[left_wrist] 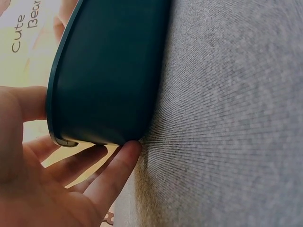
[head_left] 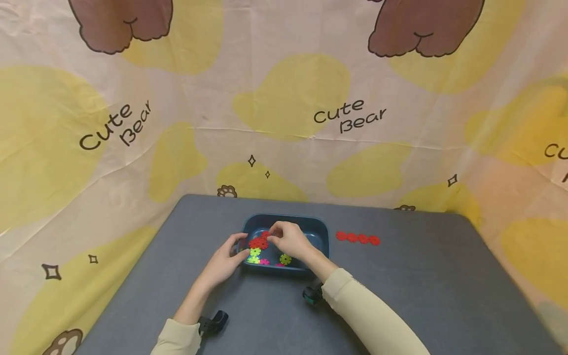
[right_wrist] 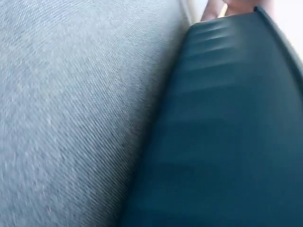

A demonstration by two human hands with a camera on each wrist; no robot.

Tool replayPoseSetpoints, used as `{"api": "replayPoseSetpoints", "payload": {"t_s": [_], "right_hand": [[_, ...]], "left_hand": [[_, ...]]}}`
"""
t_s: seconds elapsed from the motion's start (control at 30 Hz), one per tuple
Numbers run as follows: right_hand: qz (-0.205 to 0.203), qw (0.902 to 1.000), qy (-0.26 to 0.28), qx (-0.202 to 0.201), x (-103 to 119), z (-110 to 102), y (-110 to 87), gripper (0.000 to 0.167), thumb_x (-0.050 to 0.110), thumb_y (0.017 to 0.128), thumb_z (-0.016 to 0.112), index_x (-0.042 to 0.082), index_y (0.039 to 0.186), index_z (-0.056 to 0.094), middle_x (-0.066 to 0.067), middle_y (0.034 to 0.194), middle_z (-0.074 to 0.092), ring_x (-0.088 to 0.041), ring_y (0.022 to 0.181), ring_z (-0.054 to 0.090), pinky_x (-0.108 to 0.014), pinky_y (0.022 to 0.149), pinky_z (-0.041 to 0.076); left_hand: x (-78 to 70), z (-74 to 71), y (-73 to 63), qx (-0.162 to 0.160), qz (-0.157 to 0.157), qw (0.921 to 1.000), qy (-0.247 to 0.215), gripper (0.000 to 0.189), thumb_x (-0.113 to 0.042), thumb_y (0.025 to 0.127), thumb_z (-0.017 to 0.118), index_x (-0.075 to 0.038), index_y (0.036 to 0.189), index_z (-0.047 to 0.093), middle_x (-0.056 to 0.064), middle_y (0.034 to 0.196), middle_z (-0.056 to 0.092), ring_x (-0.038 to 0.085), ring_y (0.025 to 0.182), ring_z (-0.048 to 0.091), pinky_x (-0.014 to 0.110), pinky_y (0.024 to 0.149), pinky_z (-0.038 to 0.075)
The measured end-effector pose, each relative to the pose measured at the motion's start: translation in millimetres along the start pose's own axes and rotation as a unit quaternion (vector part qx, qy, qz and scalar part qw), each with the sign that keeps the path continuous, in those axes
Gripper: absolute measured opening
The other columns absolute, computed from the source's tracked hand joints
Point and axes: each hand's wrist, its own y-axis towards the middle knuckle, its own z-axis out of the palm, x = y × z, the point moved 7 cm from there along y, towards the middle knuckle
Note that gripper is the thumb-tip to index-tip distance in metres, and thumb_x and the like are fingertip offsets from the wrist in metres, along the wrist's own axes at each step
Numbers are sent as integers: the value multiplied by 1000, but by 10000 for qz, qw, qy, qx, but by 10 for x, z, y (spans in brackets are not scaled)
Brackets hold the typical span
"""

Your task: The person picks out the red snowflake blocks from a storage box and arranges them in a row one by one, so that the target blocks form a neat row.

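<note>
A dark teal plastic tray (head_left: pixel 319 246) stands on the table and holds small notched, flower-shaped plastic discs. Red discs (head_left: pixel 257 243) lie at its left, yellow-green discs (head_left: pixel 254 256) and a pink disc (head_left: pixel 264 262) nearer the front. My left hand (head_left: pixel 225 261) grips the left end of the tray, thumb at the rim and fingers round the outside, as the left wrist view shows. My right hand (head_left: pixel 290 240) reaches over the tray; its thumb and forefinger pinch at a red disc, mostly hidden by the fingertips. Only the tray's outer wall (right_wrist: pixel 227 118) shows in the right wrist view.
Several red discs (head_left: pixel 357 238) lie in a row on the grey table (head_left: pixel 421 286) to the right of the tray. A patterned cloth (head_left: pixel 284 113) hangs behind the table. Each wrist wears a black camera band (head_left: pixel 214 323).
</note>
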Motion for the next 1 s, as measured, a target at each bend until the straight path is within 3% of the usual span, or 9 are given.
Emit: {"api": "replayPoseSetpoints", "payload": {"t_s": [0.5,0.77,1.0], "right_hand": [[367,9979,-261,458,-103,221,172,17,19,95,72,7,108,71,0,89,66,-14,74,60,-31,67,52],[187,9944,-834,621,-126,294,238,20,22,93,76,9,108,72,-3,97,68,-18,88,63,-38,81,55],[144,9899,-1245,659,-150,345,258,23,25,90,79,12,107,72,0,96,64,-16,90,60,-37,81,53]], "left_hand": [[29,4,31,47,-19,10000,-83,53,-31,101,63,-20,150,47,18,156,42,46,136,47,66,104,40],[24,2,29,46,28,9999,-87,53,-33,101,64,-20,150,47,18,156,42,45,137,47,65,104,40],[24,0,11,6,-39,10000,-67,52,-29,101,63,-19,150,47,19,157,41,46,138,45,66,104,39]]}}
